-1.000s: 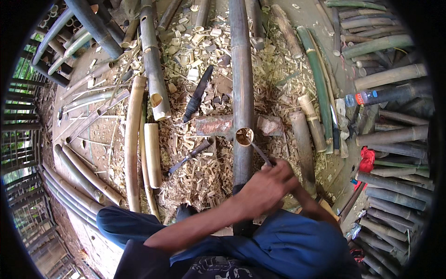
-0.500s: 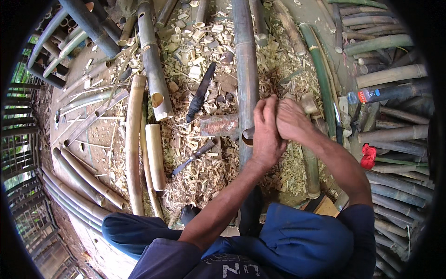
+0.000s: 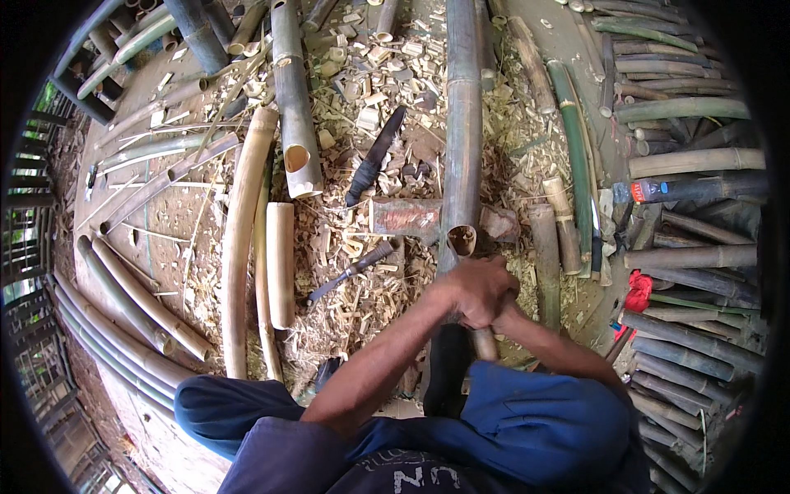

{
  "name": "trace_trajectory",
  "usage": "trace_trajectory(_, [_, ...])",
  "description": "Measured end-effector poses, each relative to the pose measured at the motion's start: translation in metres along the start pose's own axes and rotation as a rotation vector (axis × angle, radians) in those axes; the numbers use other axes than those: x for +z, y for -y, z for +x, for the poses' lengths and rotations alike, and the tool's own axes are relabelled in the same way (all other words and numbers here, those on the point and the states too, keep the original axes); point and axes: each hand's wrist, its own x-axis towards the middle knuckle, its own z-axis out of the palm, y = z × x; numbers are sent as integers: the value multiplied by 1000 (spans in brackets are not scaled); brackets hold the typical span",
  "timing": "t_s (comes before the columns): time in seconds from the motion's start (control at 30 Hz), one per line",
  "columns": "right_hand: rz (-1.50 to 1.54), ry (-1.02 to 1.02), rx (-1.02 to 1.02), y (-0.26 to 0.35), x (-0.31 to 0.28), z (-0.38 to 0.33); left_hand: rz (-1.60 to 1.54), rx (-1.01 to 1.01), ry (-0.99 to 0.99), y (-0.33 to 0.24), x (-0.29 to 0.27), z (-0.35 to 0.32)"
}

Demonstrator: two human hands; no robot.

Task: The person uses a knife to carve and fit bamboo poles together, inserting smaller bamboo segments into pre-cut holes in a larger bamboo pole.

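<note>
Hands (image 3: 480, 290) clasped beside bamboo pole (image 3: 463, 132)

Place: an open-air bamboo workshop — work is done seated on the ground.
Stock: cut bamboo poles (image 3: 695, 160) stacked at the right, pale peeled lengths (image 3: 239, 247) laid out on the left, a long dark culm (image 3: 463, 123) running down the middle.
Floor: dirt floor (image 3: 177, 218) strewn with shavings and offcut chips (image 3: 362, 99).
Tools: a dark sheathed knife (image 3: 375, 156) and a small chisel-like blade (image 3: 350, 272) lying among the chips — both hand tools.
Edge: slatted fencing (image 3: 33, 247) at the left rim.
</note>
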Motion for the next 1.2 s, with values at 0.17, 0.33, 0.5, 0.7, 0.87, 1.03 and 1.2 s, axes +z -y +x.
trace_trajectory(0.17, [-304,-123,-139,5,-26,-6,34,-138,29,-10,-8,18])
trace_trajectory(0.33, [-1079,90,-174,64,-147,34,12,-137,-902,-32,32,62])
trace_trajectory(0.5, [-1090,305,-286,59,-171,68,-221,-341,-908,-39,22,76])
trace_trajectory(0.7, [-693,338,-96,41,-152,50,-162,-385,-617,-37,10,66])
trace_trajectory(0.87, [-523,331,28,35,-137,40,-70,-357,-148,-30,-2,61])
trace_trajectory(1.03, [-750,395,-82,54,-137,42,-167,-245,-683,-35,16,56])
trace_trajectory(1.2, [-824,411,-172,55,-141,53,-242,-250,-794,-35,21,50])
